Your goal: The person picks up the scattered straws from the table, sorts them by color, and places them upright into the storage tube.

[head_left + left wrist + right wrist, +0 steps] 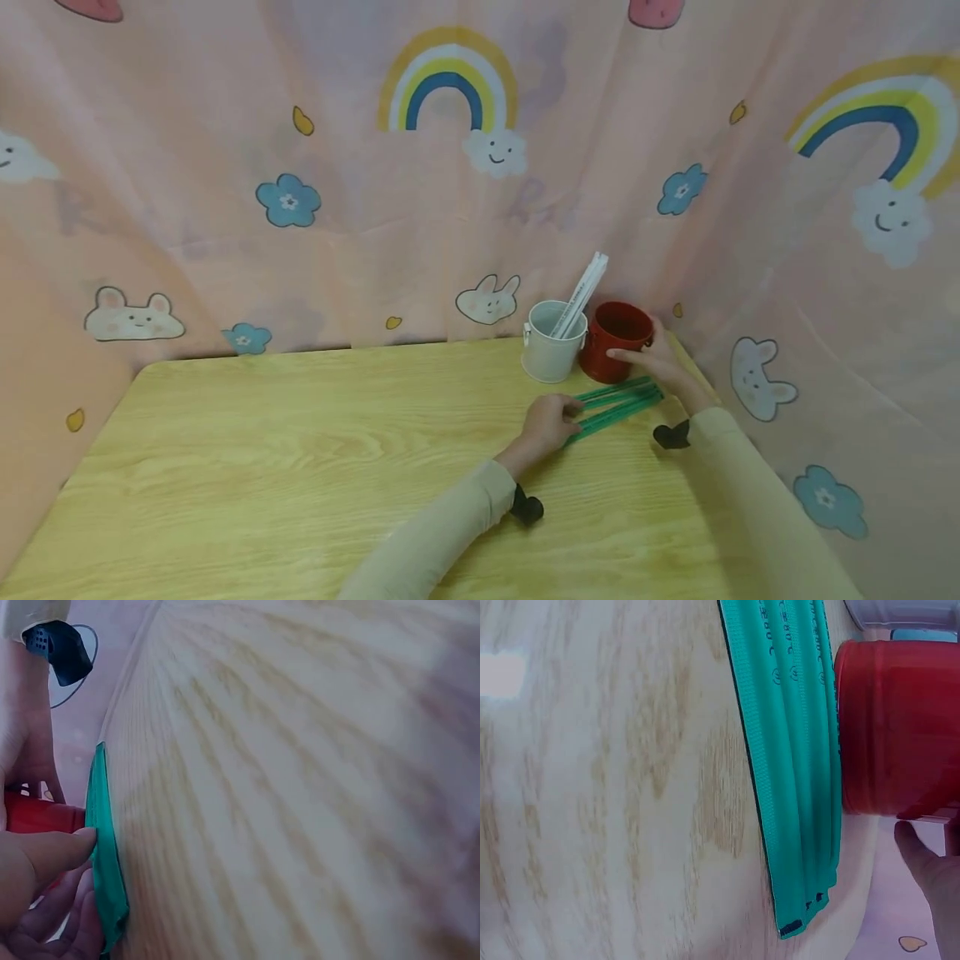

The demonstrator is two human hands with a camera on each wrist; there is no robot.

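Several long, narrow green stick packets [618, 408] lie on the table in front of the red bucket [618, 342]. My left hand [549, 423] pinches their near-left ends; in the left wrist view its thumb [64, 851] lies on a green packet [109, 862] with fingers curled below. With thumb and fingers spread around its right side, my right hand [660, 358] holds the red bucket, which stands upright. Dark printing marks the packets [791, 765] in the right wrist view. The inside of the red bucket is mostly hidden.
Left of the red bucket, touching or nearly so, stands a white bucket [543, 358] with white stick packets [581, 296] leaning in it. A patterned pink curtain [360, 250] hangs behind and right of the wooden table [262, 450].
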